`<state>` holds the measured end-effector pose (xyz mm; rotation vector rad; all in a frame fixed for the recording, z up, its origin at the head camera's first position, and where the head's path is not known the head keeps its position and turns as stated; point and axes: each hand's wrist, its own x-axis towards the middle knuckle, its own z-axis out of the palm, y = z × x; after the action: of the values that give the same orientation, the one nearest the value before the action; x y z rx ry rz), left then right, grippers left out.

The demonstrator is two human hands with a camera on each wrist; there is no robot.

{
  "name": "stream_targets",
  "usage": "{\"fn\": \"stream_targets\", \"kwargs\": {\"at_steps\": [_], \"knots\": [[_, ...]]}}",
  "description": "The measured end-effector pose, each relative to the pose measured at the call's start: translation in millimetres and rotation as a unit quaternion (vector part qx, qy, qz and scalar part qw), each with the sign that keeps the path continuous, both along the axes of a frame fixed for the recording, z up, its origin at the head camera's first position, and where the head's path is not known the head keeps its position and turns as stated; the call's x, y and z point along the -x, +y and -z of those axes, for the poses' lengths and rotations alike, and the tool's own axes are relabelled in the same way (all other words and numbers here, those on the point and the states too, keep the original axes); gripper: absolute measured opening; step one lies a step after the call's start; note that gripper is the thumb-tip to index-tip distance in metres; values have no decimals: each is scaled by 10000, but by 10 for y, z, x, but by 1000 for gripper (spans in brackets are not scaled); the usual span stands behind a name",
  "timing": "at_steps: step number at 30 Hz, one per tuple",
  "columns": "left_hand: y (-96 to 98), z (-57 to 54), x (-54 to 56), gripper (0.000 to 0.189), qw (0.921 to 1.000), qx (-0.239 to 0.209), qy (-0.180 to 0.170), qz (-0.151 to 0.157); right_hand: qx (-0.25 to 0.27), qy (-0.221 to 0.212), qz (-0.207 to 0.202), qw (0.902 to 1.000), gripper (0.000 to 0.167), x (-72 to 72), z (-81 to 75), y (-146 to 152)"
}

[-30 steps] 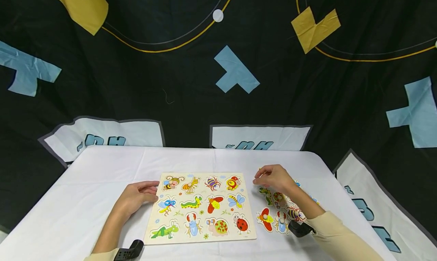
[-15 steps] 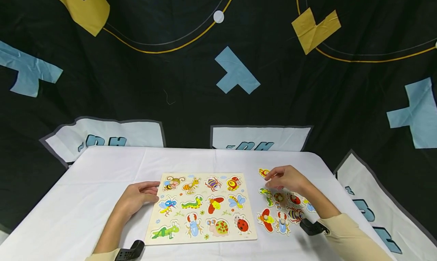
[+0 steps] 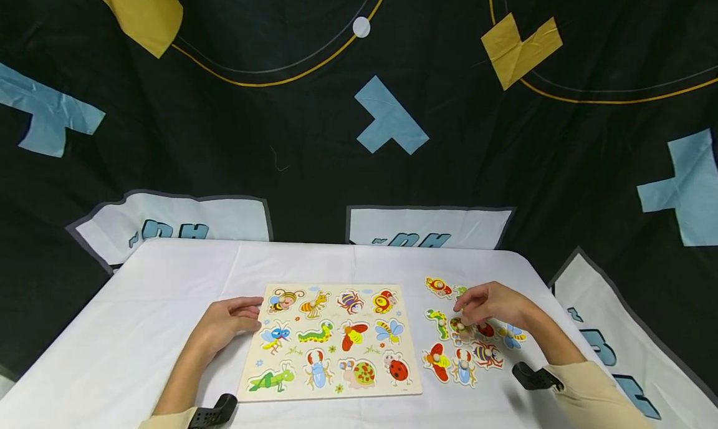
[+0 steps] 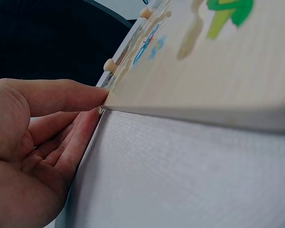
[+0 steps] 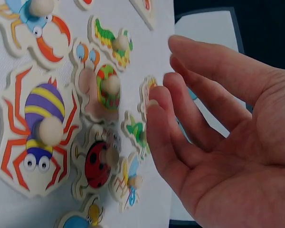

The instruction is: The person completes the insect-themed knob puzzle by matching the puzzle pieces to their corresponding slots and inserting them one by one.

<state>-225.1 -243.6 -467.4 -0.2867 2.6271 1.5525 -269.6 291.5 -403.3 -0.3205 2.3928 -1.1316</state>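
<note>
Puzzle board [image 3: 335,329]: one (twelve creatures [image 3: 353,336] pictured)

In the head view, the puzzle board [image 3: 333,304] is lying at lower centre on the table [image 3: 168,304]; the left hand [image 3: 224,323] is touching the board's left edge; the moth piece [image 3: 437,361], stag beetle piece [image 3: 464,368] and spider piece [image 3: 487,354] are lying to its right, in that order; the right hand [image 3: 496,304] is hovering above and beyond them; the curtain [image 3: 331,173] is hanging behind the table, across the upper frame.
</note>
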Motion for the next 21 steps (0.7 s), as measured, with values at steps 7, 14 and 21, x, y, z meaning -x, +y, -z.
{"fn": "stream_targets", "kwargs": {"at_steps": [7, 14, 21], "knots": [[-6, 7, -4, 62, 10000, -34, 39, 4, 48, -338, -132, 9993, 30, -36, 67, 105], [7, -6, -3, 63, 10000, -18, 36, 33, 307, -480, -269, 9980, 27, -110, 135, 218], [13, -14, -18, 63, 9999, 7, 106, 42, 244, -556, -342, 9976, 26, -136, 199, 266]]}}
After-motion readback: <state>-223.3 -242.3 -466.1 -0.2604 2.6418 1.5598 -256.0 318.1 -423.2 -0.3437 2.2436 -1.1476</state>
